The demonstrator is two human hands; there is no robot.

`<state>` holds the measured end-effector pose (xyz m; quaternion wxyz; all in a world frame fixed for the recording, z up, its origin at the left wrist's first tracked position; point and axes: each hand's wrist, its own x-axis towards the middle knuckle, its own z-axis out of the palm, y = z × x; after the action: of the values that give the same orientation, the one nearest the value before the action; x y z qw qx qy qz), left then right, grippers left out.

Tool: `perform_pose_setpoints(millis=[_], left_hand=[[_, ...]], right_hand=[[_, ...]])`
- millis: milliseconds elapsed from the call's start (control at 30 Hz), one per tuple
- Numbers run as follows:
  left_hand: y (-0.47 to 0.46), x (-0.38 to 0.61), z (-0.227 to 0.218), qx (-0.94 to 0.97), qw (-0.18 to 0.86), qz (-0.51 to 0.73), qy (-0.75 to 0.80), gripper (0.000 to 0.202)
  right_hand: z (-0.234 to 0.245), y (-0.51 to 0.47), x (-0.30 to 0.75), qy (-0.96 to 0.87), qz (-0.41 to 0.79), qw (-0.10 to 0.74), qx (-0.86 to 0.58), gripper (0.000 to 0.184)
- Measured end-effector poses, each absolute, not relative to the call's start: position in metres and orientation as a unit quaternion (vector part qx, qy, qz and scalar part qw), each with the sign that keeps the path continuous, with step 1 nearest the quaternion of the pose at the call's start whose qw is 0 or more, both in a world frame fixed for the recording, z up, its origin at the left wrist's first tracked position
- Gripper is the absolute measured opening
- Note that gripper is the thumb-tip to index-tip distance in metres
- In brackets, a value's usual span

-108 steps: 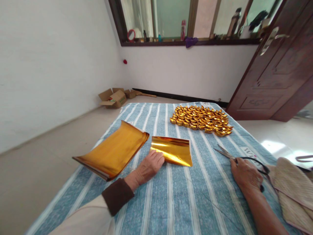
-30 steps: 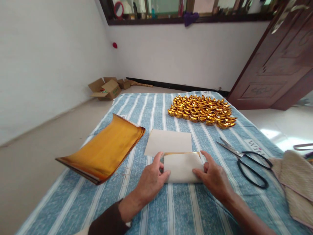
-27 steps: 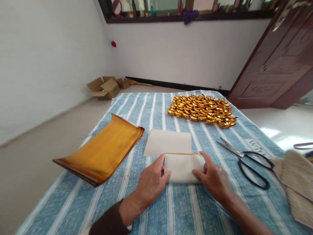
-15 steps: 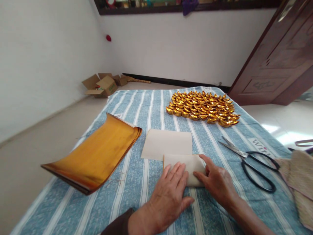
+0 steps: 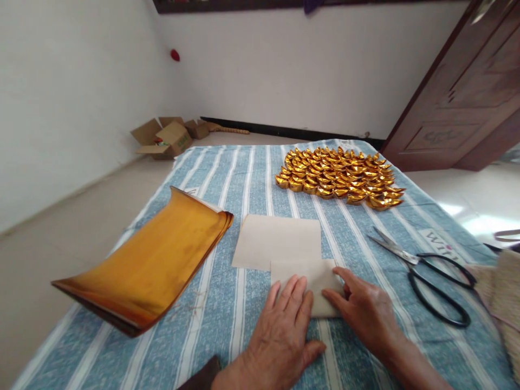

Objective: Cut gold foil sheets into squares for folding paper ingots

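Observation:
A small folded sheet of paper [image 5: 301, 268], pale side up, lies on the striped cloth in front of me. My left hand [image 5: 284, 319] rests flat across its left part, fingers stretched out and thumb apart. At the sheet's right edge is my right hand [image 5: 359, 303], its thumb on the paper and forefinger at the upper right corner. The other fingers of that hand curl in and are partly hidden. Just beyond, a larger pale sheet [image 5: 280, 238] lies flat, its near edge overlapped by the folded one.
Left of my hands lies a curved stack of gold paper [image 5: 150, 260]. Black-handled scissors [image 5: 412, 260] lie at right with blades open, near a beige cloth [image 5: 506, 292]. Rows of gold foil ingots [image 5: 337, 176] stand at the back right. Cardboard boxes [image 5: 173, 138] sit on the floor.
The view has tipped slightly downward, so things shift a little in the picture. Both hands stay on the folded paper; the right forefinger has shifted slightly at the corner.

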<state>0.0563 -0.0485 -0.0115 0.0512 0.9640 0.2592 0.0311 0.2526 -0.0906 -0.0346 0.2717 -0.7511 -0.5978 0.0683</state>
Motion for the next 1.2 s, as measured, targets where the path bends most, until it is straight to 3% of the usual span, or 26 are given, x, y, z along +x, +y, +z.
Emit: perform_pose_setpoints(millis=[200, 667, 867, 1200], left_hand=[[-0.0478, 0.0558, -0.0175, 0.964, 0.049, 0.050, 0.258, 0.060], [-0.0470, 0.0568, -0.0151, 0.966, 0.031, 0.045, 0.253, 0.065], [-0.0457, 0.0576, -0.0149, 0.965, 0.047, 0.048, 0.254, 0.062], [-0.0463, 0.0567, -0.0151, 0.959, 0.088, 0.055, 0.265, 0.061]], right_hand=[[-0.0364, -0.0904, 0.2519, -0.610, 0.044, 0.273, -0.743, 0.038], [-0.0354, -0.0910, 0.2518, -0.620, 0.037, 0.255, -0.741, 0.038], [-0.0372, -0.0917, 0.2523, -0.637, 0.004, 0.213, -0.741, 0.035], [-0.0322, -0.0935, 0.2459, -0.664, -0.133, 0.180, -0.713, 0.059]])
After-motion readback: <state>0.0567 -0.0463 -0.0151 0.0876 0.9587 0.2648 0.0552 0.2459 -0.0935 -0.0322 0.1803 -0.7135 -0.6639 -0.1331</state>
